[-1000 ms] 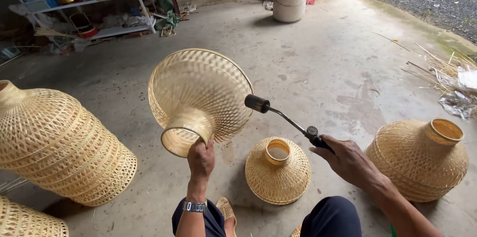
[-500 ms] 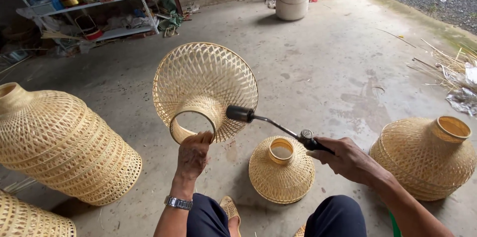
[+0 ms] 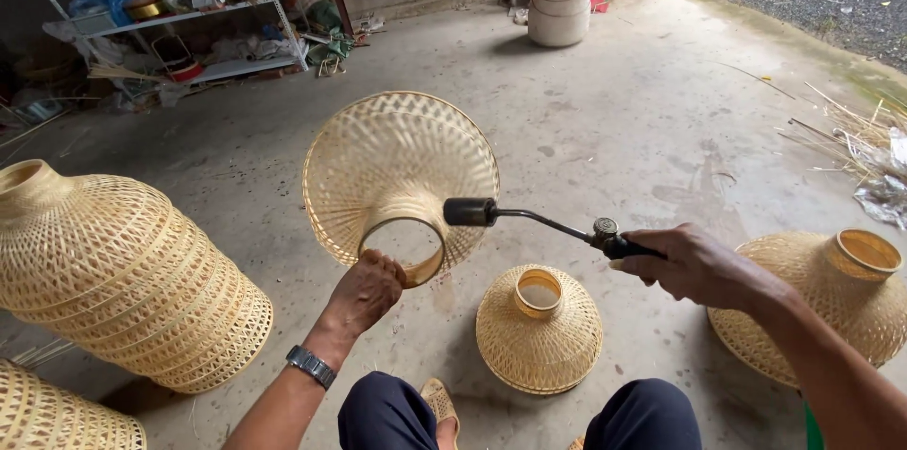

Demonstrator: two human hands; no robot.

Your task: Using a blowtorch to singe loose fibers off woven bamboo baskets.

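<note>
L hand (image 3: 364,288): grip shut on neck ring of woven shade (image 3: 397,181), now turned more.
R hand (image 3: 694,266): grip tight on torch (image 3: 548,220), nozzle moved nearer the ring.
Floor: small shade (image 3: 539,327) sits btwn legs.

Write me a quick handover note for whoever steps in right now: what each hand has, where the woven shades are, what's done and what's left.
Left hand: grips the neck ring of a woven bamboo shade, held up with the wide mouth facing away.
Right hand: holds a gas torch, nozzle right beside the held shade's neck.
On the concrete floor: a small shade between the knees, another at right, a stack of shades at left.
Done: cannot tell which shades are torched.
Left: likely going over the held shade's remaining surface.
</note>
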